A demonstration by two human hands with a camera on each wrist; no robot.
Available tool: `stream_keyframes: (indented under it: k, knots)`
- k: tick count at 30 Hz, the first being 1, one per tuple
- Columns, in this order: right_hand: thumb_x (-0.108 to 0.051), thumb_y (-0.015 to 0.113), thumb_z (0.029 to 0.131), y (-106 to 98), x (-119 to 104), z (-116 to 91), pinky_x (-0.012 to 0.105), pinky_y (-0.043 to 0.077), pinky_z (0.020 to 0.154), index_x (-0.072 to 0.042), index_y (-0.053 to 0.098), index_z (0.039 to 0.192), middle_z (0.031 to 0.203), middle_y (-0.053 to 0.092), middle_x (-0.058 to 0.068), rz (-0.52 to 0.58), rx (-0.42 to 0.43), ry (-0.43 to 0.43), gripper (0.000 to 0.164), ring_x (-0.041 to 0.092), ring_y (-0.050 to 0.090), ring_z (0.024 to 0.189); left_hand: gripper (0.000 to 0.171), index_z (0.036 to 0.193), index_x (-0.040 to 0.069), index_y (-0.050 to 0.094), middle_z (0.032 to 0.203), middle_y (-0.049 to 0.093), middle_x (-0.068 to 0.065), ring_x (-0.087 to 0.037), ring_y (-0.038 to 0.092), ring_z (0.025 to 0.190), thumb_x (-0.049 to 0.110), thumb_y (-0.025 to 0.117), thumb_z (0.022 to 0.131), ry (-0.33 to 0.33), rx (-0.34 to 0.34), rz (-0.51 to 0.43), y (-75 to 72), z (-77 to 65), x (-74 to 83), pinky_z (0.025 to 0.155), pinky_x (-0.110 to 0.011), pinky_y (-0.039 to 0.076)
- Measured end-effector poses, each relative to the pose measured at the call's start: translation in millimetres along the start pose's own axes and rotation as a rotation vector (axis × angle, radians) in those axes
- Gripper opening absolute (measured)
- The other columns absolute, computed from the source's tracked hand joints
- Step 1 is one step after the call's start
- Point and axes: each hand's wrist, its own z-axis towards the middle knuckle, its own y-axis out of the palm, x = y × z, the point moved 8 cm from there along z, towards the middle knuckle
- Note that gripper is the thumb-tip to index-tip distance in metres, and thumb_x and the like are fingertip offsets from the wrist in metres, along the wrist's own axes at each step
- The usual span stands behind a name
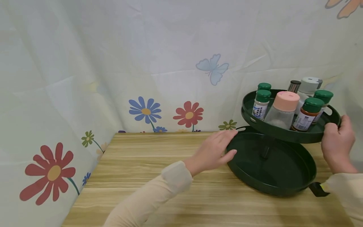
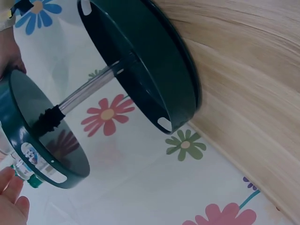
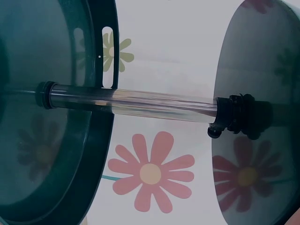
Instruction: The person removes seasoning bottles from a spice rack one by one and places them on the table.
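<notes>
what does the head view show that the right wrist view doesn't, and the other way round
Only the head view shows the pink-capped jar, green-capped bottles and blue butterfly.

Only the right wrist view shows the black collar against the underside of the upper tray.

Both show the two trays, part of the post and the flowered curtain.

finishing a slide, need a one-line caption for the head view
Right hand grips the upper tray of bottles above the lower tray, with the left hand close by.
</notes>
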Motion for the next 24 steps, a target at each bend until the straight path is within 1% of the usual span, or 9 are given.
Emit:
stream_keyframes:
  k: [6,13,19,24]
  knots:
    - [-0.015,0.026,0.087,0.1,0.3,-0.2,0.019,0.026,0.057,-0.032,0.031,0.076,0.075,0.031,-0.009,0.023,0.013,-0.007,0.021,0.002,0.029,0.066,0.055,0.135,0.009,0.032,0.136,0.040,-0.003,-0.013,0.037,0.125,0.035,0.047,0.089,-0.073,-0.007,-0.032,1.4,13.4,-3.5,0.107,-0.023,0.024]
    - [-0.015,0.026,0.087,-0.6,2.0,-0.4,0.020,0.025,0.056,-0.033,0.032,0.077,0.075,0.030,-0.009,0.044,0.026,-0.015,0.022,0.002,0.029,0.066,0.054,0.136,0.011,0.031,0.139,0.038,-0.001,-0.013,0.036,0.126,0.036,0.046,0.090,-0.180,-0.056,-0.142,5.3,25.8,-7.2,0.106,-0.025,0.026]
    - [-0.015,0.025,0.087,0.5,2.4,-1.8,0.022,0.025,0.057,-0.033,0.032,0.076,0.075,0.031,-0.009,0.051,0.022,-0.026,0.023,0.002,0.029,0.067,0.053,0.135,0.011,0.033,0.139,0.037,-0.001,-0.012,0.034,0.127,0.036,0.045,0.090,-0.206,-0.061,-0.167,8.4,35.8,-5.8,0.107,-0.024,0.023]
    - [-0.016,0.025,0.088,1.6,2.8,-2.8,0.022,0.024,0.057,-0.032,0.033,0.075,0.074,0.030,-0.007,0.056,0.022,-0.037,0.022,0.004,0.029,0.066,0.053,0.135,0.012,0.033,0.141,0.034,0.000,-0.012,0.032,0.129,0.036,0.046,0.090,-0.211,-0.053,-0.186,10.1,42.7,-2.1,0.107,-0.025,0.023]
